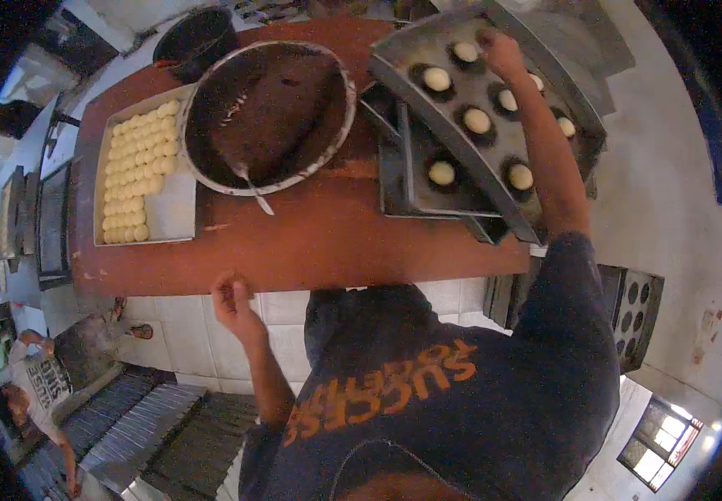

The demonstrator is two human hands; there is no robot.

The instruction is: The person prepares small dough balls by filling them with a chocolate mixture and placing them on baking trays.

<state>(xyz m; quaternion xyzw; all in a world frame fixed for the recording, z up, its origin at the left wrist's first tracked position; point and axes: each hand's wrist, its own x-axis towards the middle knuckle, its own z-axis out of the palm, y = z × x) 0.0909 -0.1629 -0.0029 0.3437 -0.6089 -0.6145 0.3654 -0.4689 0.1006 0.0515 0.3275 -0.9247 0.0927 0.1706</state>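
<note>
My right hand reaches over the top baking tray at the far right, its fingers drawn together beside a pale dough ball. What those fingers hold, if anything, is hidden. Several dough balls sit apart in dark round hollows of this tray, partly covered by my forearm. Just off the table's front edge is my left hand, with curled fingers; I cannot make out what is in them. Close rows of dough balls fill much of a rectangular metal tray at the left.
A wide basin of dark brown filling stands on the reddish table, with a spoon in it. Behind it is a black pot. More trays are stacked crookedly underneath the top one. Another person is at the lower left.
</note>
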